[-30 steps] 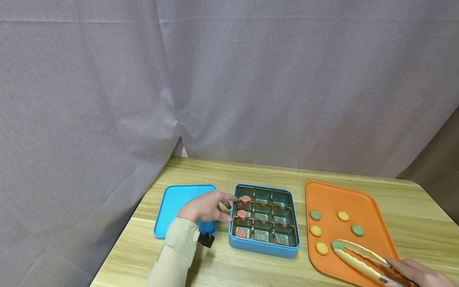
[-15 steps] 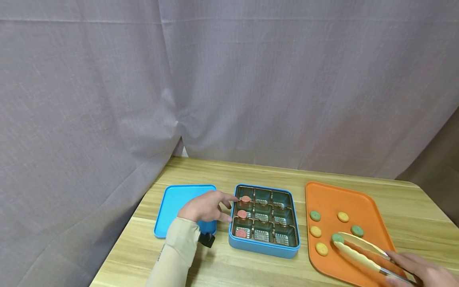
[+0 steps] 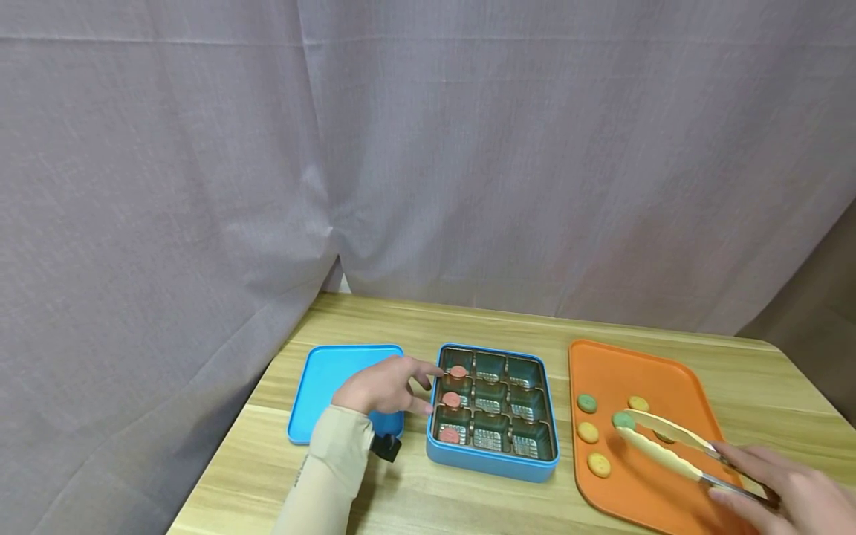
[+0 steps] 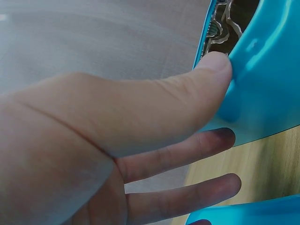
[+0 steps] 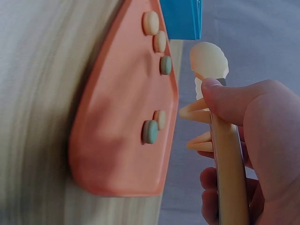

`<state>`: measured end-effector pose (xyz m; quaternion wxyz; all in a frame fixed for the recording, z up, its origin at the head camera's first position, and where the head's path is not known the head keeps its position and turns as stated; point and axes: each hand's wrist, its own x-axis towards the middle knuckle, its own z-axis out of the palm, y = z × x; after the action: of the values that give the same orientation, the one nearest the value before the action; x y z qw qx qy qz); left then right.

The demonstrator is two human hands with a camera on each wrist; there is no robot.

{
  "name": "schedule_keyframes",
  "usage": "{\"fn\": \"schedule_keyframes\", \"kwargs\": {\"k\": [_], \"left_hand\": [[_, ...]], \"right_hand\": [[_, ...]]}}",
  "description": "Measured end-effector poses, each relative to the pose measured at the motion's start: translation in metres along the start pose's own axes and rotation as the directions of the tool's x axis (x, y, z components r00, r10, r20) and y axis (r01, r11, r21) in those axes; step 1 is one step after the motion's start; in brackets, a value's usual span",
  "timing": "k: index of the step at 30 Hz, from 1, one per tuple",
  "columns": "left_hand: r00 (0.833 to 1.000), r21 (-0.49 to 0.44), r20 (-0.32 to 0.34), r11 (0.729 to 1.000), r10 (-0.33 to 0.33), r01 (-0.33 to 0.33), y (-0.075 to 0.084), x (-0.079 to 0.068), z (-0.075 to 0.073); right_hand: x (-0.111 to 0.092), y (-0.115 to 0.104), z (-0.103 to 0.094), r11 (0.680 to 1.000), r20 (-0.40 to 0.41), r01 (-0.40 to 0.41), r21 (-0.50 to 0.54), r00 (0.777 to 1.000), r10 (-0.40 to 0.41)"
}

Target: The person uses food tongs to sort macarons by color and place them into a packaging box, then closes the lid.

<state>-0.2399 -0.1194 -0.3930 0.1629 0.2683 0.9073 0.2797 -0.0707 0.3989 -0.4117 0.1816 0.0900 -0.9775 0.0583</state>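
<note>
My right hand (image 3: 782, 487) grips a pair of tongs (image 3: 658, 450) with wavy cream tips and metal arms. Between the tips is a green macaron (image 3: 623, 420), held over the orange tray (image 3: 642, 364). In the right wrist view the thumb presses along the tongs' handle (image 5: 228, 168), and the tips hide the macaron. My left hand (image 3: 383, 386) has its fingers spread at the left rim of a blue box (image 3: 491, 461). Its thumb (image 4: 215, 65) touches the box edge in the left wrist view. Pink macarons (image 3: 451, 400) occupy the left column of the box's divided insert.
On the tray lie yellow macarons (image 3: 599, 465) and green macarons (image 3: 587, 403), one partly behind the tongs. A blue lid (image 3: 334, 371) lies under and beyond the left hand. Grey curtain (image 3: 468, 148) hangs behind the wooden table (image 3: 401, 505).
The right hand has moved the tongs and the green macaron up from their place on the tray, away from the tray's near edge. My left hand stays where it was.
</note>
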Motion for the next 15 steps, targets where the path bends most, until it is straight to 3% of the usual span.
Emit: {"fn": "schedule_keyframes", "kwargs": {"k": [4,15], "left_hand": [[1.000,0.000,0.001,1.000,0.001,-0.001,0.000,0.000,0.000],[1.000,0.010,-0.002,1.000,-0.005,0.005,0.000,0.000,0.000]], "right_hand": [[0.006,-0.010,-0.006,1.000,-0.020,0.007,-0.006,1.000,-0.007],[0.029,-0.034,-0.011,0.990,-0.006,0.121,-0.070,0.993,-0.121]]}}
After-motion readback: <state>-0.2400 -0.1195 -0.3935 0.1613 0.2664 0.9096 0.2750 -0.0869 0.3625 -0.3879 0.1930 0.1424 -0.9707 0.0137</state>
